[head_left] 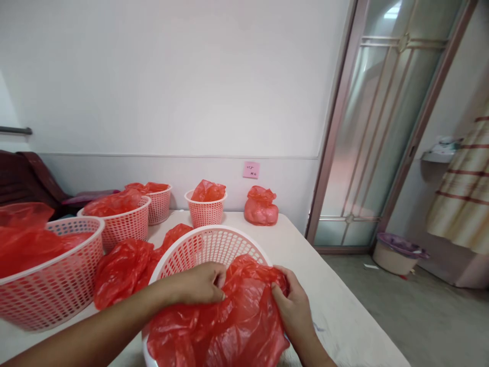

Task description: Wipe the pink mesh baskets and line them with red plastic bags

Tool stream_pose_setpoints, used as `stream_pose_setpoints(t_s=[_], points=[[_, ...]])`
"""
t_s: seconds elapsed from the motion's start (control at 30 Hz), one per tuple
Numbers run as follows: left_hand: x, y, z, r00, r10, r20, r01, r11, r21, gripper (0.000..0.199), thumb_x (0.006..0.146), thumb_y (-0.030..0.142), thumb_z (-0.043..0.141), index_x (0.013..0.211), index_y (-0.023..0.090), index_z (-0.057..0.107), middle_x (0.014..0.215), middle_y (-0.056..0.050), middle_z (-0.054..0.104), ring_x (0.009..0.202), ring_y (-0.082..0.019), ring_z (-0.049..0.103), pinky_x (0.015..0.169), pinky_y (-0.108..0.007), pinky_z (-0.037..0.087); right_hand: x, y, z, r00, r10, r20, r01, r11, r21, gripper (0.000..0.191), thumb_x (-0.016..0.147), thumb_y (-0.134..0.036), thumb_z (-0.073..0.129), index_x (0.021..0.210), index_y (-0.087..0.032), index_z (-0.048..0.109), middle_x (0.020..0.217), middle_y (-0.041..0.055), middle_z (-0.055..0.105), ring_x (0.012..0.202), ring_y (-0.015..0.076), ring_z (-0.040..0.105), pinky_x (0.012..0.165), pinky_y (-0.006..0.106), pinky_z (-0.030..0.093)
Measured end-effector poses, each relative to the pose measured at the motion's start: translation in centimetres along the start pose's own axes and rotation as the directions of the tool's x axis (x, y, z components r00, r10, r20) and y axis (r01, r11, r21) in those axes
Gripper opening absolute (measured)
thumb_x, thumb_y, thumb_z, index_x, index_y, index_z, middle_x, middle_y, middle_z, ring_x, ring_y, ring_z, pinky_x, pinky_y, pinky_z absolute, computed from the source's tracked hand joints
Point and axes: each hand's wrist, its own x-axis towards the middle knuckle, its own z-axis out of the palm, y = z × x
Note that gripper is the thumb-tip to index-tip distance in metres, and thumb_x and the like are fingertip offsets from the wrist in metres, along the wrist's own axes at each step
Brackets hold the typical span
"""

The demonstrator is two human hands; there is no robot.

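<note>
A red plastic bag (237, 316) lies crumpled in and over the near side of a pale, perforated plastic basket (216, 232). My left hand (204, 285) reaches across the basket's left side, its fingers curled closed on the bag's upper left part. At the bag's right edge, my right hand (292, 300) pinches the film between thumb and fingers. What lies inside the bag cannot be made out. Another crumpled red bag (124, 270) rests on the table just left of this basket.
Baskets with red bags stand at the left (49, 290), behind it (114, 224), and near the wall (206, 211). A filled red bag (261, 206) sits at the white table's (301, 255) back edge, below a pink note (251, 169). A bin (395, 257) stands on the floor at right.
</note>
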Motion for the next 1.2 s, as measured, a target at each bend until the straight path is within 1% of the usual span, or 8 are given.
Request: stream_pose_setpoints(t_s=[0.23,0.33,0.5,0.67,0.83,1.0,1.07,1.2], points=[[1.0,-0.3,-1.8,0.898,0.076,-0.434,-0.084,0.996,0.002,0.022,0.067,0.008,0.037,0.082,0.022,0.046,0.078,0.000,0.056,0.072,-0.016,0.054,0.068,-0.030,0.044,-0.4,1.0,0.0,0.999,0.053,-0.004,-0.053,0.999,-0.014,0.043,0.072,-0.031,0.052,0.112,-0.018,0.058,0.081,0.0015,0.066,0.071,0.0200,0.061,0.070,0.031,0.049],[0.4,-0.6,-2.3,0.850,0.172,-0.498,-0.124,0.984,0.129,0.021,0.077,0.012,0.039,0.091,0.022,0.052,0.095,-0.003,0.060,0.092,-0.019,0.054,0.088,-0.035,0.042,-0.5,0.9,0.0,0.999,0.045,-0.007,-0.045,0.999,-0.005,0.041,0.072,-0.030,0.050,0.111,-0.018,0.061,0.082,0.0010,0.066,0.069,0.0191,0.060,0.067,0.030,0.048],[-1.3,0.2,-2.4,0.923,0.284,-0.258,-0.188,0.921,0.341,0.017,0.086,0.035,0.049,0.080,0.022,0.058,0.090,-0.003,0.061,0.087,-0.019,0.057,0.083,-0.035,0.043,-0.3,0.4,-0.1,1.000,-0.009,0.025,0.009,1.000,-0.002,0.035,0.072,-0.027,0.048,0.102,-0.020,0.066,0.100,0.0045,0.070,0.094,0.0235,0.063,0.087,0.034,0.046],[-1.2,1.5,-1.7,0.936,0.340,-0.087,-0.327,0.935,0.137,0.016,0.073,0.027,0.065,0.076,0.022,0.051,0.118,-0.004,0.055,0.116,-0.022,0.049,0.099,-0.034,0.036,0.1,-0.1,0.1,0.993,-0.051,0.102,0.057,0.997,-0.055,0.031,0.073,-0.024,0.044,0.092,-0.021,0.069,0.090,0.0038,0.067,0.088,0.0225,0.063,0.081,0.033,0.045],[1.7,-0.4,-0.3,0.995,0.098,0.007,-0.095,0.979,-0.182,0.009,0.074,0.025,0.055,0.079,0.022,0.048,0.068,0.004,0.051,0.062,-0.012,0.049,0.062,-0.027,0.041,0.2,-0.8,0.1,0.991,-0.039,0.131,0.049,0.996,-0.069,0.026,0.074,-0.025,0.043,0.083,-0.021,0.067,0.082,0.0033,0.063,0.083,0.0222,0.060,0.077,0.033,0.043],[2.3,-1.0,-1.0,0.994,-0.043,0.099,0.073,0.942,-0.329,0.031,0.084,0.050,0.038,0.094,0.022,0.046,0.066,0.005,0.050,0.049,-0.011,0.049,0.047,-0.025,0.040,-0.1,-0.9,-0.1,0.986,-0.064,0.156,0.077,0.994,-0.079,0.025,0.074,-0.024,0.044,0.086,-0.021,0.066,0.086,0.0035,0.063,0.084,0.0217,0.060,0.078,0.032,0.042],[1.4,-0.4,-1.0,0.984,-0.033,0.172,0.075,0.966,-0.248,0.036,0.079,0.056,0.049,0.089,0.021,0.052,0.067,0.004,0.053,0.053,-0.013,0.052,0.049,-0.025,0.039,0.0,-0.8,0.0,0.988,-0.050,0.148,0.063,0.995,-0.080,0.026,0.073,-0.025,0.044,0.086,-0.021,0.066,0.086,0.0040,0.064,0.085,0.0224,0.060,0.079,0.033,0.042],[-1.3,0.2,0.4,0.979,-0.019,0.203,-0.034,0.966,0.256,0.028,0.061,0.042,0.071,0.068,0.022,0.054,0.069,0.002,0.057,0.061,-0.015,0.049,0.051,-0.026,0.032,0.4,-0.2,0.1,0.993,0.014,0.118,-0.006,0.998,-0.067,0.029,0.072,-0.028,0.043,0.087,-0.021,0.066,0.091,0.0054,0.067,0.087,0.0246,0.060,0.082,0.036,0.041]])
